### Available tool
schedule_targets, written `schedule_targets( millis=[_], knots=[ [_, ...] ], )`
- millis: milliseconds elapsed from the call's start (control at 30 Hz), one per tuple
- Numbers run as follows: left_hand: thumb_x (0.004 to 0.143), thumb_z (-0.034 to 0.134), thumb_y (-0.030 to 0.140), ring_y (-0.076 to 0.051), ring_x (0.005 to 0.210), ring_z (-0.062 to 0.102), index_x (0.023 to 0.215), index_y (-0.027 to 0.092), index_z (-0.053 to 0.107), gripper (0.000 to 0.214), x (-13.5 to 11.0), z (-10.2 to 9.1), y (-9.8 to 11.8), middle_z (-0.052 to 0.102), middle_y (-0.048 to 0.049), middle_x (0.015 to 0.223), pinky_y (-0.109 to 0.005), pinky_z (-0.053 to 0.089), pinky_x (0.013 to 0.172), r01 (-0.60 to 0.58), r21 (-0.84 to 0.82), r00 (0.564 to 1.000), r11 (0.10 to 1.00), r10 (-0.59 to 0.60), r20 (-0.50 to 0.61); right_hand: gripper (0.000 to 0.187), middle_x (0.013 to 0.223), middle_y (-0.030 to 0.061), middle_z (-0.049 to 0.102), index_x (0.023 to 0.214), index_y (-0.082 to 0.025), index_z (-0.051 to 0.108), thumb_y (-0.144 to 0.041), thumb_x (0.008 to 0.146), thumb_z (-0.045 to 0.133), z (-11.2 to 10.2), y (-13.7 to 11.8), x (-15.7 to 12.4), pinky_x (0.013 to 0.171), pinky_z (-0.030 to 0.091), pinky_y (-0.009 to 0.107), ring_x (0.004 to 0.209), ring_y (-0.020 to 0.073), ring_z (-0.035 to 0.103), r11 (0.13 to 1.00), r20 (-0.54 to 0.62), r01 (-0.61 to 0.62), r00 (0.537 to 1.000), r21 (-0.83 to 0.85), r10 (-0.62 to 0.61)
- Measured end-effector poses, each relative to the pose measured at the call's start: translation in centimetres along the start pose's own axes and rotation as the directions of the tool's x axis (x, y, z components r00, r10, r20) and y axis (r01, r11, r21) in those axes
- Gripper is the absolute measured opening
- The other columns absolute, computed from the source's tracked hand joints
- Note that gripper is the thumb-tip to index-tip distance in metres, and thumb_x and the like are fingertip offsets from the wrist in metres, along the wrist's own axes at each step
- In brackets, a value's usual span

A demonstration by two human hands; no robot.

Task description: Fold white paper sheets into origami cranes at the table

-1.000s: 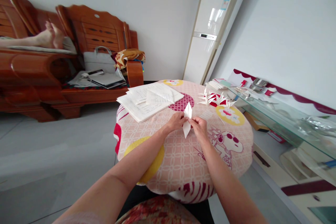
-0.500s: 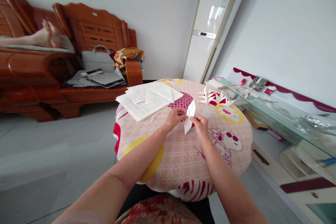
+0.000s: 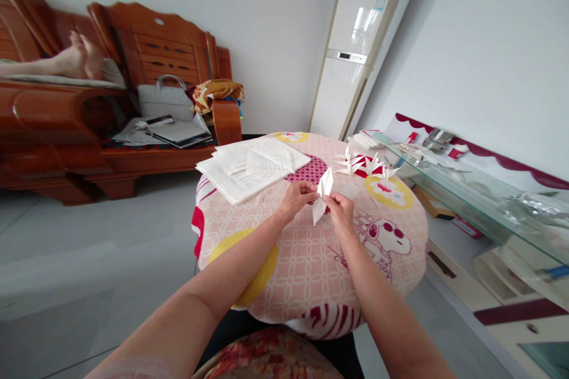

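A white folded paper piece (image 3: pixel 322 195) stands upright above the round table, pinched between both my hands. My left hand (image 3: pixel 299 196) grips its left side with closed fingers. My right hand (image 3: pixel 339 211) pinches its right side. Under them lies the pink cartoon-print tablecloth (image 3: pixel 311 260). A stack of white paper sheets (image 3: pixel 251 167) lies on the table's far left. Several finished white paper cranes (image 3: pixel 365 166) sit at the far right of the table.
A wooden sofa (image 3: pixel 111 106) stands at the left with a grey bag (image 3: pixel 165 99), papers and another person's bare feet (image 3: pixel 84 56). A tall white air conditioner (image 3: pixel 355 41) fills the corner. A glass-topped low cabinet (image 3: pixel 480 189) runs along the right wall.
The paper piece has tilted a little to the right and risen slightly as my fingers shifted on it. The view has drifted slightly; nothing else moved.
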State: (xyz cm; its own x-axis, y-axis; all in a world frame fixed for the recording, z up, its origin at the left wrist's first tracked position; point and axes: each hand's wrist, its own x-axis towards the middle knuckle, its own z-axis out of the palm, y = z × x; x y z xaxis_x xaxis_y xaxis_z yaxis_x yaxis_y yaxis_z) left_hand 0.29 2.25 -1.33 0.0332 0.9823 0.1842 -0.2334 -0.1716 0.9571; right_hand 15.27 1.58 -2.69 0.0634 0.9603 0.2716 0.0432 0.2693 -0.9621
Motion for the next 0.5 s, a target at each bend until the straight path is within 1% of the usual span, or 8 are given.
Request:
schedule_targets(
  millis=[233, 500],
  knots=[
    [0.065, 0.075, 0.018, -0.011, 0.065, 0.062, 0.083, 0.013, 0.062, 0.022, 0.11, 0.11, -0.37, 0.065, -0.0008, 0.074, -0.022, 0.050, 0.060, -0.056, 0.052, 0.998, 0.997, 0.055, 0.008, 0.025, 0.057, -0.0017, 0.060, 0.068, -0.018, 0.068, -0.042, 0.073, 0.071, 0.03, -0.01, 0.01, 0.053, 0.040, 0.026, 0.054, 0.0143, 0.051, 1.000, -0.031, -0.006, 0.999, 0.023, 0.007],
    [0.066, 0.075, 0.021, -0.012, 0.065, 0.062, 0.080, 0.014, 0.061, 0.021, 0.09, 0.12, -0.51, 0.064, -0.0004, 0.074, -0.023, 0.051, 0.060, -0.063, 0.047, 0.998, 0.997, 0.062, 0.026, 0.027, 0.056, -0.0022, 0.059, 0.067, -0.018, 0.067, -0.044, 0.074, 0.070, -0.10, 0.24, 0.09, 0.053, 0.041, 0.026, 0.054, 0.0142, 0.050, 1.000, -0.039, 0.004, 0.999, -0.006, -0.004]
  ],
)
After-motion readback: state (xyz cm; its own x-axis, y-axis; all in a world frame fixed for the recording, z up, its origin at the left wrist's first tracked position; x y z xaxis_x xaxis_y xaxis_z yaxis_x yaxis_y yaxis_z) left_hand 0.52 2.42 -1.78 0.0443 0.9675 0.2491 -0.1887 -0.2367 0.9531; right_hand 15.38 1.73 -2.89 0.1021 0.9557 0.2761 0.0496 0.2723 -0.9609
